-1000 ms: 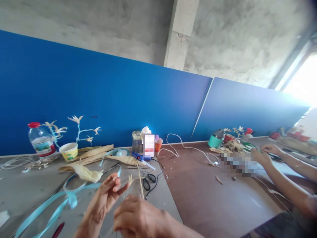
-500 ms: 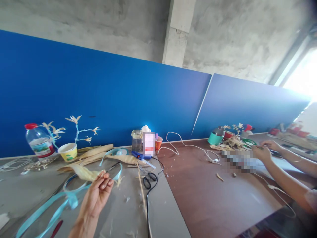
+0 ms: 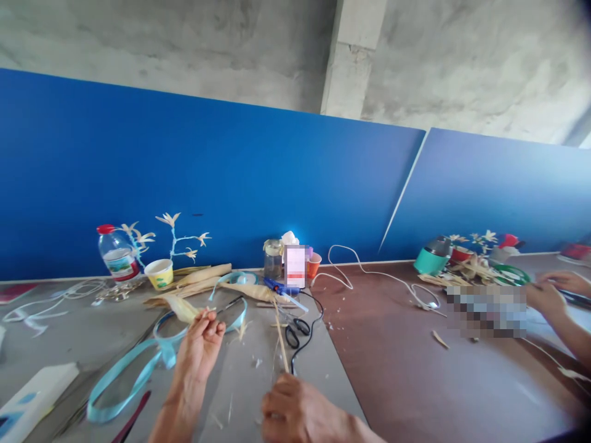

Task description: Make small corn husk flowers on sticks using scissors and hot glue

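My left hand [image 3: 202, 344] is raised over the grey table, thumb and fingertips pinched together; whatever sits between them is too small to make out. Behind those fingers are a pale dried husk [image 3: 180, 307] and a dark thin tool [image 3: 231, 303]. Light blue ribbon [image 3: 120, 400] loops on the table left of my wrist. In the lower middle, my right hand [image 3: 300, 409] shows its back with curled fingers, slightly blurred. A long pale strip [image 3: 281, 338] runs down to its knuckles, and I cannot tell whether the hand grips it. Black-handled scissors [image 3: 298, 331] lie just beyond.
A blue glue gun [image 3: 277, 287] with a black cord lies at the back. Husk flowers on blue stems stand by a yellow cup [image 3: 159, 275] and a bottle [image 3: 119, 258]. At right, a co-worker's hands [image 3: 549, 298] work above a brown table [image 3: 392, 363].
My right hand has come into view at the lower middle, over the pale strip's lower end. My left hand keeps its pinch. The whole view has shifted, so things appear further right.
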A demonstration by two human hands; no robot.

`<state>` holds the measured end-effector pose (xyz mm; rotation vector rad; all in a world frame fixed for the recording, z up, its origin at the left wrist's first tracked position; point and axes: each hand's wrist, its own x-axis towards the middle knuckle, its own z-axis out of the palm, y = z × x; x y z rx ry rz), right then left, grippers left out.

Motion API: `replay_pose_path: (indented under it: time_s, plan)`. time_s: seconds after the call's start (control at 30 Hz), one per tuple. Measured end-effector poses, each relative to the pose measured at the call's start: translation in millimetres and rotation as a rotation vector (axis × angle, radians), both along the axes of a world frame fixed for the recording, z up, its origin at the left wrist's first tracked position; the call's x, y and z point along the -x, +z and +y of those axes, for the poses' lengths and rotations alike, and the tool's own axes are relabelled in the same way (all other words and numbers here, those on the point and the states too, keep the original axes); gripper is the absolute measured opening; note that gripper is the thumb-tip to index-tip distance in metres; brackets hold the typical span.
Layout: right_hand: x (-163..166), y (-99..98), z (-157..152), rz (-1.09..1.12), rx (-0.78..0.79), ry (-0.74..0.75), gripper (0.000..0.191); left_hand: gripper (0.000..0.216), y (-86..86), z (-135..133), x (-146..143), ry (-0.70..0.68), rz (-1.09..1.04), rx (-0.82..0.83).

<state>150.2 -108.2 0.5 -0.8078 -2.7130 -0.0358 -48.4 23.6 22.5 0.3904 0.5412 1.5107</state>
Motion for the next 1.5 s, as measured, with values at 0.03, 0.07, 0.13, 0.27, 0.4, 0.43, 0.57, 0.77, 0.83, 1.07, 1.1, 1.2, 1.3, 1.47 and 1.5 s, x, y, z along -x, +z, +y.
replay_pose_path:
  time_s: [0.03,0.07,0.13,0.27,0.4,0.43,0.57,0.77,0.83,1.07,1.1,1.2,1.3,1.47,1.5]
  plan:
    - [-2.1,6.9,11.1,-0.028,-0.051,0.013,0.014,0.015,0.5,-1.1,-1.3,0.005,0.012,-0.002]
    - [-2.7,12.1,18.3,-0.051,-0.101,0.025,0.016,0.016,0.8,-2.7,-3.3,0.004,0.03,-0.002]
    - [0.0,18.1,22.7,-0.056,-0.145,0.062,0.019,0.017,1.2,-8.0,-10.0,-0.041,0.069,-0.006]
    - [8.9,19.9,17.7,-0.076,-0.099,0.089,0.023,0.014,1.7,-25.0,-31.3,-0.326,0.148,-0.057]
    - [13.6,19.3,19.4,-0.091,-0.014,0.101,0.019,0.012,0.9,-37.1,-46.0,-0.546,0.21,-0.099]
    - [14.2,19.7,20.2,-0.089,0.007,0.103,0.017,0.012,-0.1,-37.5,-46.7,-0.564,0.212,-0.108]
    - [15.0,26.8,22.5,-0.064,0.114,0.058,0.008,0.01,-5.1,-31.5,-42.0,-0.498,0.204,-0.126]
    - [14.8,31.5,38.1,0.0,0.254,-0.076,0.014,0.011,-5.2,-27.1,-36.8,-0.381,0.238,-0.119]
    - [15.7,27.8,45.7,-0.014,0.265,-0.105,0.016,0.01,-5.2,-27.6,-36.9,-0.376,0.238,-0.131]
    - [21.4,26.0,61.8,-0.065,0.318,-0.186,0.023,0.013,-7.9,-23.3,-32.4,-0.317,0.204,-0.125]
    - [22.5,27.1,63.4,-0.066,0.326,-0.211,0.023,0.013,-8.0,-22.8,-31.9,-0.308,0.202,-0.122]
    - [26.0,29.4,67.8,-0.054,0.352,-0.276,0.023,0.013,-7.9,-22.1,-31.5,-0.294,0.193,-0.121]
    - [27.5,28.9,71.3,0.025,0.378,-0.331,0.023,0.014,-6.6,-22.1,-31.9,-0.273,0.195,-0.129]
    - [21.3,24.6,81.4,0.324,0.386,-0.452,0.023,0.014,-1.5,-21.0,-28.9,-0.211,0.206,-0.127]
    - [19.0,23.8,84.8,0.402,0.399,-0.474,0.023,0.014,-0.6,-20.3,-27.4,-0.196,0.201,-0.124]
